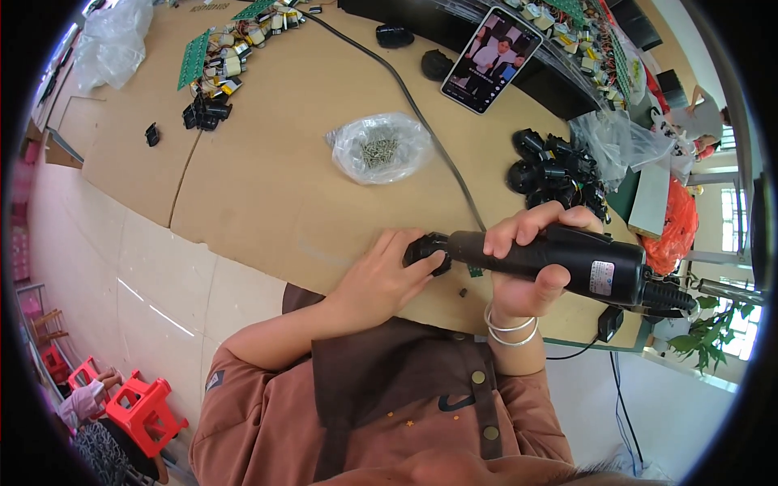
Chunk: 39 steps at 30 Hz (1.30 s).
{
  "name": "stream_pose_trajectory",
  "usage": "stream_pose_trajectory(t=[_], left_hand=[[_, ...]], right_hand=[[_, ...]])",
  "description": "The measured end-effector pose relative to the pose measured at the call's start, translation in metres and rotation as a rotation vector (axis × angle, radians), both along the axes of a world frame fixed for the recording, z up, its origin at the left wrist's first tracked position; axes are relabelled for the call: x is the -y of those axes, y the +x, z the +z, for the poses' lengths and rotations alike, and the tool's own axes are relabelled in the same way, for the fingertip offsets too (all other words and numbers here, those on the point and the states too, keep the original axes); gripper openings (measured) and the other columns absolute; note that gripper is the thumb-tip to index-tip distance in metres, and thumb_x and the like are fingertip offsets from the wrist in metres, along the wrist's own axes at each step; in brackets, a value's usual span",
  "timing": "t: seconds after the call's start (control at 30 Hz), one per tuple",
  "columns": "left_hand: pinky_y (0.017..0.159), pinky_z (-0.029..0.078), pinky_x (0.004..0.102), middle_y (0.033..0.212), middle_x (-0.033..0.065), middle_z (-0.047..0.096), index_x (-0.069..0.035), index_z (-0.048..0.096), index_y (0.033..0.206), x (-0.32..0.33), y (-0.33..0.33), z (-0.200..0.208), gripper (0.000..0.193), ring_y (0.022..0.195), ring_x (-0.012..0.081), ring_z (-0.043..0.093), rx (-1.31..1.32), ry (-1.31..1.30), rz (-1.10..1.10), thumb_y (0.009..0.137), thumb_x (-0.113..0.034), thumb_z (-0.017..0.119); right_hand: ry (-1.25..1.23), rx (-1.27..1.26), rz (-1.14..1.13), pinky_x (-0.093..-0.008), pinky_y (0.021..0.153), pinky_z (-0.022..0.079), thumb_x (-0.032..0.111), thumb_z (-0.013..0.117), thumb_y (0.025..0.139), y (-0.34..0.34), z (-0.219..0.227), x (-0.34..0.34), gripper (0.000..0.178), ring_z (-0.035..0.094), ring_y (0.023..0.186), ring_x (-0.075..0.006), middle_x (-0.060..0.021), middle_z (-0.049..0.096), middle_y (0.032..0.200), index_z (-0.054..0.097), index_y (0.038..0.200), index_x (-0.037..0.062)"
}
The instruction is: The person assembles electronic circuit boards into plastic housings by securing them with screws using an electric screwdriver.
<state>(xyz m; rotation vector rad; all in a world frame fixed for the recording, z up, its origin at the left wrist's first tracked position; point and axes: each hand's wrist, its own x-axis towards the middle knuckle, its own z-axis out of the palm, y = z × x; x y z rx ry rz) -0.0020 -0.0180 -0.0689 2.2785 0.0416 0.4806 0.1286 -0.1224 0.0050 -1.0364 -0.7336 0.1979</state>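
My left hand [391, 269] is closed around a small black plastic housing [426, 253] at the table's near side. In my right hand [531, 259] lies a black electric screwdriver [559, 257], held nearly level, its tip end pointing left at the housing. Whether the bit touches a screw is hidden. Farther off, an open clear plastic bag [381, 149] holds many small metal screws. A pile of black plastic housings [557, 172] lies beyond my right hand. A small dark piece [463, 292] rests near the table's front edge.
A phone [492, 60] with a lit screen leans at the back. Green circuit boards with wired batteries [219, 61] lie at the far left, near loose black parts [207, 112]. A black cable [405, 89] crosses the table. An orange-red bag [671, 227] is at the right.
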Motion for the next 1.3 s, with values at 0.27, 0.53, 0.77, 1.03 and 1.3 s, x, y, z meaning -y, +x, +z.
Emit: stream_pose_trajectory(t=[0.27, 0.53, 0.77, 1.03, 1.3], left_hand=[[0.071, 0.052, 0.0382, 0.111, 0.0155, 0.049, -0.009, 0.060, 0.111, -0.001, -0.001, -0.001, 0.035, 0.100, 0.0312, 0.053, 0.020, 0.013, -0.002, 0.077, -0.011, 0.068], [0.075, 0.050, 0.0384, 0.113, 0.0151, 0.050, -0.007, 0.063, 0.106, 0.000, 0.000, 0.001, 0.035, 0.100, 0.0319, 0.052, 0.020, -0.012, 0.017, 0.072, -0.007, 0.071], [0.076, 0.050, 0.0389, 0.113, 0.0158, 0.050, -0.007, 0.062, 0.106, 0.000, -0.001, -0.001, 0.034, 0.102, 0.0327, 0.052, 0.023, -0.011, 0.010, 0.073, -0.007, 0.071], [0.077, 0.049, 0.0397, 0.113, 0.0172, 0.050, -0.007, 0.062, 0.105, 0.000, 0.001, -0.003, 0.033, 0.100, 0.0339, 0.053, 0.028, -0.014, 0.006, 0.073, -0.007, 0.070], [0.076, 0.050, 0.0393, 0.111, 0.0169, 0.051, -0.006, 0.062, 0.104, -0.001, 0.003, -0.001, 0.032, 0.098, 0.0334, 0.053, 0.031, -0.004, 0.017, 0.074, -0.008, 0.071]], right_hand=[[-0.022, -0.001, 0.002, -0.0321, 0.050, 0.048, 0.044, 0.072, 0.079, -0.001, -0.003, -0.002, 0.062, 0.051, 0.054, -0.0191, -0.0097, 0.045, 0.078, 0.036, 0.116, 0.0101], [-0.016, 0.017, 0.032, -0.0322, 0.050, 0.048, 0.041, 0.071, 0.080, 0.002, -0.004, -0.003, 0.060, 0.050, 0.053, -0.0188, -0.0100, 0.045, 0.078, 0.035, 0.116, 0.0088], [-0.008, -0.004, 0.033, -0.0320, 0.049, 0.048, 0.039, 0.071, 0.080, 0.000, -0.006, -0.005, 0.057, 0.050, 0.053, -0.0194, -0.0104, 0.045, 0.077, 0.035, 0.110, 0.0084], [-0.036, -0.090, 0.100, -0.0324, 0.052, 0.049, 0.035, 0.077, 0.075, -0.001, -0.006, -0.005, 0.055, 0.050, 0.055, -0.0191, -0.0105, 0.048, 0.075, 0.035, 0.102, 0.0102], [-0.005, -0.184, 0.067, -0.0329, 0.054, 0.049, 0.025, 0.078, 0.075, 0.001, -0.006, -0.012, 0.053, 0.051, 0.057, -0.0191, -0.0110, 0.050, 0.075, 0.034, 0.101, 0.0091]])
